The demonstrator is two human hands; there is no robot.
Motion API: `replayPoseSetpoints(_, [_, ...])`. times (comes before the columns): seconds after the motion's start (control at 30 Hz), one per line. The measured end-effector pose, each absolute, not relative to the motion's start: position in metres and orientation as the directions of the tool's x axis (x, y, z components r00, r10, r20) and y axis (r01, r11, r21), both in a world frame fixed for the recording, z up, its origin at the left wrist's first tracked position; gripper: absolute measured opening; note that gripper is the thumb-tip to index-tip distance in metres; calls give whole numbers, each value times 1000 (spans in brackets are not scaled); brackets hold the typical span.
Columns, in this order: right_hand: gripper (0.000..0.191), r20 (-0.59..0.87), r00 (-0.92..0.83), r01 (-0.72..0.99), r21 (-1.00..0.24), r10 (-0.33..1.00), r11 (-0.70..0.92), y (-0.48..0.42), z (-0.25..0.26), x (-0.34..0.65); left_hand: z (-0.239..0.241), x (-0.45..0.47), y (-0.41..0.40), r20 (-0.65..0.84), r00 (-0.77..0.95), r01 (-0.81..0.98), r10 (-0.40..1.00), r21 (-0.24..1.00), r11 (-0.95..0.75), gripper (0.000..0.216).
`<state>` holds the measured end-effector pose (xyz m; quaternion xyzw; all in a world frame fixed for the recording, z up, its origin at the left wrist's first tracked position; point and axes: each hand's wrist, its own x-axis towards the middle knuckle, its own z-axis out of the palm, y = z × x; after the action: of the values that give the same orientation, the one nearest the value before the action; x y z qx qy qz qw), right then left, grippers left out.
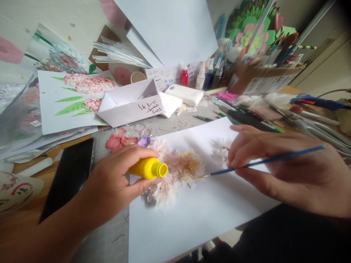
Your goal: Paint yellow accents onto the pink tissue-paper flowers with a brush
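My left hand (123,171) is wrapped round a small yellow paint bottle (149,168), tilted with its uncapped mouth facing right. Between the fingers of my right hand (268,160) is a thin blue paintbrush (279,157), its tip pointing left and low over the paper. White sheet paper (208,215) lies beneath both hands. On it sit pale pink, ruffled flowers (164,190); the middle one has yellow marks at its centre (189,164). The brush tip is at this flower's right edge; whether it touches is unclear. Part of another pale flower (222,149) shows beside my right fingers.
A flower palette (123,140) with red and purple paint lies behind my left hand. A black phone (70,171) is at left. Farther back stand a white paper box (131,106), a power bank (185,94) and paint bottles (184,76). Pens and scissors (320,135) crowd the right.
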<state>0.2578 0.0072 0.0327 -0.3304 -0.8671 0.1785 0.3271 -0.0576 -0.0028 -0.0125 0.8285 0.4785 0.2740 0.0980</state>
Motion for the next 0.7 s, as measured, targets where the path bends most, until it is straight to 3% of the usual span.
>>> replayPoseSetpoints(0.7, [9, 435, -564, 453, -547, 702, 704, 7, 31, 261, -13, -57, -4, 360, 368, 750, 857, 429, -503, 24])
